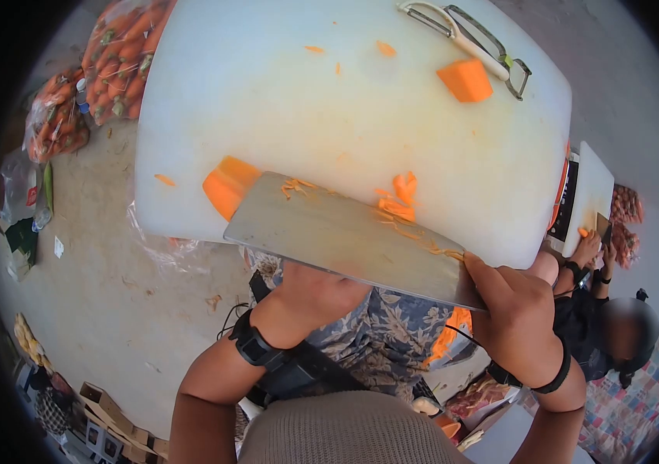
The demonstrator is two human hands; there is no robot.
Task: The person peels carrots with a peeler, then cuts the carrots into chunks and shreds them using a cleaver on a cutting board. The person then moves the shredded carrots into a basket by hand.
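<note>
The right hand (511,309) is closed tight around the handle end of a big cleaver (345,236). The flat blade lies low over the near edge of the white cutting board (268,93). The left hand (314,298) sits just under the near edge of the blade. Its fingers are hidden behind the metal, so I cannot tell if they are spread or curled.

1 fat carrot chunk (229,185) pokes out from the far side of the blade, at the left. It looks peeled and it is not yet cut small. It may be touching the blade, but the view is too bent to be sure.

Some cutting is done. Small carrot bits (399,197) lie by the blade, and thin shreds stick to the metal. A 2nd chunk (465,80) waits far up the board, beside the peeler (469,39).

A lot is left, I think. 2 full bags of carrots (117,62) sit on the floor past the board. Another person (623,332) cuts at a different board on the right.
</note>
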